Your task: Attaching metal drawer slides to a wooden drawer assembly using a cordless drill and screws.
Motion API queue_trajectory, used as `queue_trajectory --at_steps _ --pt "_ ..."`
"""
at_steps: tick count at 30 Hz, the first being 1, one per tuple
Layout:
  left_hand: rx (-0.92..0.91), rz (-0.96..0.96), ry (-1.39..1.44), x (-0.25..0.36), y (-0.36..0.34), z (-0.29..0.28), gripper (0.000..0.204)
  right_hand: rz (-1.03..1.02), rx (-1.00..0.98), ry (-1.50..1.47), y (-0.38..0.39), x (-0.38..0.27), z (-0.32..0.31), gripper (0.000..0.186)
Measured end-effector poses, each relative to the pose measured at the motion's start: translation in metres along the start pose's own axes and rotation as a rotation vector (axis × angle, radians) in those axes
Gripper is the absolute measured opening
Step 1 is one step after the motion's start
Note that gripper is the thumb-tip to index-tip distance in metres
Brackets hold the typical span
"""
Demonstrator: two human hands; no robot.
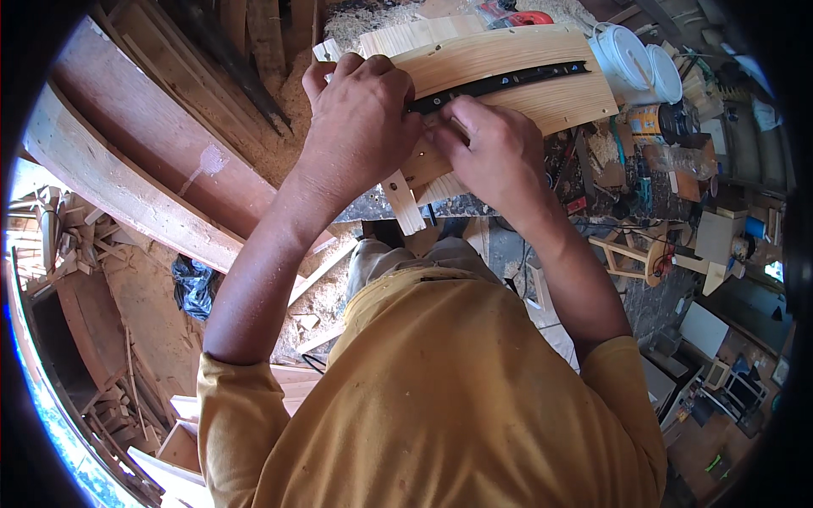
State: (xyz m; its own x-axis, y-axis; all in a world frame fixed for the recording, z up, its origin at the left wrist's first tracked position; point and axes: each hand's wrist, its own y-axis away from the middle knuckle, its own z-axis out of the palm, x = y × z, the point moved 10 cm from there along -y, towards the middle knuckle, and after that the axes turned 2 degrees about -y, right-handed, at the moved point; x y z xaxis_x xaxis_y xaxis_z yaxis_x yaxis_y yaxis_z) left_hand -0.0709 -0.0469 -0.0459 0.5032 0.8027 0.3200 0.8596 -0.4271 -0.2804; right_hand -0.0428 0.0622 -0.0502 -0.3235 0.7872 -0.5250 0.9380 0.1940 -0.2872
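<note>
A long black metal drawer slide (508, 81) lies along a pale wooden board (474, 52) on the workbench. My left hand (364, 114) is closed over the left end of the slide and board, its fingers curled and its knuckles toward the far edge. Its fingertips are out of sight. Close beside it, my right hand (495, 144) is closed, with thumb and forefinger bent together at the near edge of the slide. Whatever sits between those fingers is hidden. Under my hands, a narrow wooden strip with holes (401, 203) sticks out toward me.
A white bucket (622, 59) stands right of the board, with a red tool (529, 18) behind it. Long curved wooden panels (161, 161) lean at left. Wood offcuts and sawdust cover the floor at left, where a black plastic bag (194, 286) lies. A wooden stool (627, 254) is at right.
</note>
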Motion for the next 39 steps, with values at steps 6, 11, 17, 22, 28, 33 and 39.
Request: queue_trajectory --at_steps 6,11,17,22,28,33,39 --pt "0.017 0.012 0.011 0.0 0.0 0.001 0.016 -0.145 0.0 0.029 0.016 -0.009 -0.005 0.007" --pt "0.007 0.017 0.005 0.001 -0.001 0.0 0.016 -0.229 0.011 0.093 0.025 -0.019 -0.006 0.022" --pt "0.013 0.016 0.009 0.0 0.0 0.001 0.014 -0.213 -0.1 0.166 0.023 -0.019 0.005 0.039" --pt "0.023 0.014 0.017 0.0 0.0 0.0 0.013 -0.223 -0.099 0.187 0.022 -0.019 0.007 0.041" --pt "0.013 0.006 0.007 0.0 0.0 0.001 0.013 -0.232 -0.122 0.181 0.022 -0.02 0.009 0.041" --pt "0.008 0.006 0.01 -0.001 0.0 0.002 0.014 -0.215 -0.141 0.176 0.021 -0.018 0.011 0.041" --pt "-0.018 -0.011 0.006 -0.001 -0.001 0.001 0.017 -0.188 -0.127 0.147 0.025 -0.015 0.003 0.04"
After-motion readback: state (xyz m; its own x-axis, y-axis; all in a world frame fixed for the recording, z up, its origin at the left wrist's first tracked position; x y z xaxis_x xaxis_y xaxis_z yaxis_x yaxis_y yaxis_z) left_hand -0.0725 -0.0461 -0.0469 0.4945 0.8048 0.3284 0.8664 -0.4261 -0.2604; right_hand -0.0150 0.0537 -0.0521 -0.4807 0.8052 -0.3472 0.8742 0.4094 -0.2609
